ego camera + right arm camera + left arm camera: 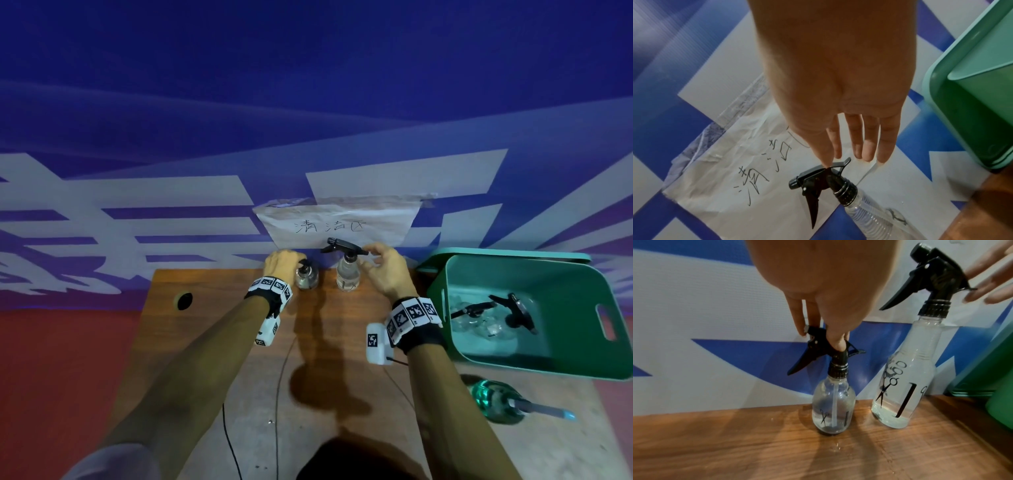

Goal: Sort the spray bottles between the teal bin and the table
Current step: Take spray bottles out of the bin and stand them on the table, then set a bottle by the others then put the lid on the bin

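While the left hand (818,288) pinches the short bottle's (833,408) sprayer, the right hand (838,97) hovers open-fingered by the tall bottle (906,386).

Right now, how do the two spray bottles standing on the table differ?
The short round bottle is squat and bulbous; the tall bottle is slender with a long neck. The left hand pinches the short round bottle's trigger head; the right hand is spread, thumb tip at the tall bottle's head. Both stand upright, clear, with black trigger heads and scissor-and-comb prints.
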